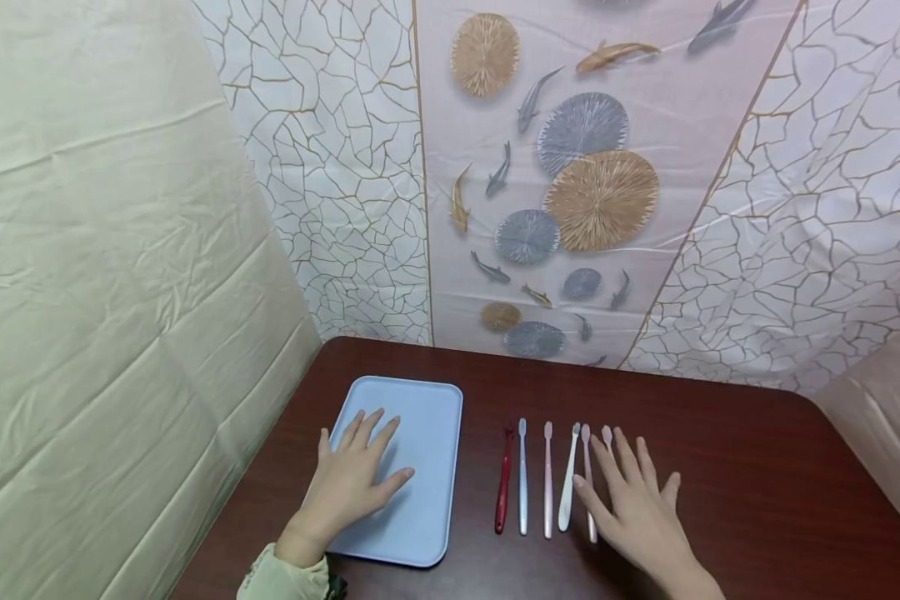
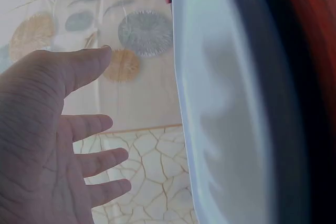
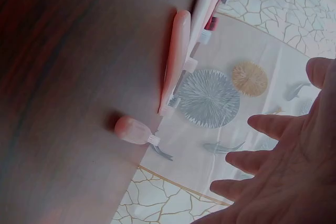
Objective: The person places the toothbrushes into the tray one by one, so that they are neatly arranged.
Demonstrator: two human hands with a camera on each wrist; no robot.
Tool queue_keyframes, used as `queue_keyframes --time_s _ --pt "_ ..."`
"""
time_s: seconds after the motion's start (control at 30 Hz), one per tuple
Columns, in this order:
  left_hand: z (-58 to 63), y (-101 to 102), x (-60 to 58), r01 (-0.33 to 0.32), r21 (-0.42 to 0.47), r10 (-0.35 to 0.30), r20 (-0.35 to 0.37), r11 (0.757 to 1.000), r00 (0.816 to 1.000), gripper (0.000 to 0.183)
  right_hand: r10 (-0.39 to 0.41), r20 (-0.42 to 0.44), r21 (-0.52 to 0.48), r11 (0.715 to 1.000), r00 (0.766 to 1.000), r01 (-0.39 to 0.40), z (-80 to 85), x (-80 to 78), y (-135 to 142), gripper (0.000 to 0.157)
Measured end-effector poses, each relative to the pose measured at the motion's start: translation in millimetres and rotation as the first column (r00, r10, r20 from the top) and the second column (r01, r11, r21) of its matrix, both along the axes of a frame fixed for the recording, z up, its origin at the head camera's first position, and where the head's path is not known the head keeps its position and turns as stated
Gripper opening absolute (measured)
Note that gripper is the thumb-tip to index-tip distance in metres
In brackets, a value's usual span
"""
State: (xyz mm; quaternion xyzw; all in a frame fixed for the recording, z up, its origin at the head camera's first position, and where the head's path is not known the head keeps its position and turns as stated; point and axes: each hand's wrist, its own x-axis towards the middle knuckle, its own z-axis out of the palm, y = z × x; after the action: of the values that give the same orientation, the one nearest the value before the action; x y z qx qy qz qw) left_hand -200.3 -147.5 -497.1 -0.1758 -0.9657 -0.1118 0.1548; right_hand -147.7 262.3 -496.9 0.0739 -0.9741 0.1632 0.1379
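Observation:
A light blue rectangular tray (image 1: 431, 483) lies on the left part of the table. Over it my left hand (image 1: 354, 482) hovers palm down, fingers spread, casting a shadow on the tray; it holds nothing. Several toothbrushes lie side by side to the tray's right: a red toothbrush (image 1: 504, 483), a light blue toothbrush (image 1: 523, 479), a pink toothbrush (image 1: 548, 487) and a white toothbrush (image 1: 568, 492), with more pink ones beyond. My right hand (image 1: 633, 512), fingers spread and holding nothing, is above the right end of the row, partly hiding the rightmost pink toothbrush (image 1: 607, 435).
The dark brown table (image 1: 750, 467) has rounded far corners. Behind it hangs a patterned cloth (image 1: 525, 183) with fish and round leaf shapes; a pale cloth (image 1: 120, 292) covers the left side.

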Motion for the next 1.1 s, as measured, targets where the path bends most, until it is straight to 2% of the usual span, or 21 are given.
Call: queue_keyframes --time_s 0.23,0.4,0.53,0.77,0.9,1.1 --pt "7.4 31 -4.8 0.05 -0.032 -0.049 0.022 0.998 0.999 0.075 0.005 -0.007 -0.013 1.0 1.0 -0.005 -2.1 2.2 0 0.071" --pt "12.9 66 -9.6 0.117 -0.085 -0.111 0.072 0.989 0.991 0.073 0.006 -0.007 -0.013 1.0 1.0 -0.006 -3.5 4.3 -1 0.071" --pt "12.4 99 -12.7 0.136 -0.131 -0.125 0.093 0.982 0.988 0.063 0.004 -0.002 -0.013 1.0 1.0 -0.004 -3.6 5.9 -2 0.071" --pt "4.2 146 -16.3 0.134 -0.197 -0.108 0.141 0.971 0.984 0.043 0.0 0.001 -0.025 1.0 1.0 0.0 -4.6 6.8 -4 0.071" --pt "-5.2 161 -17.2 0.132 -0.232 -0.09 0.183 0.964 0.979 0.041 0.006 -0.015 -0.031 1.0 1.0 -0.007 -5.9 5.7 -7 0.069" --pt "-16.1 174 -17.2 0.118 -0.252 -0.066 0.206 0.96 0.976 0.042 0.057 -0.113 -0.064 0.996 0.992 -0.064 -9.0 4.0 -14 0.059"
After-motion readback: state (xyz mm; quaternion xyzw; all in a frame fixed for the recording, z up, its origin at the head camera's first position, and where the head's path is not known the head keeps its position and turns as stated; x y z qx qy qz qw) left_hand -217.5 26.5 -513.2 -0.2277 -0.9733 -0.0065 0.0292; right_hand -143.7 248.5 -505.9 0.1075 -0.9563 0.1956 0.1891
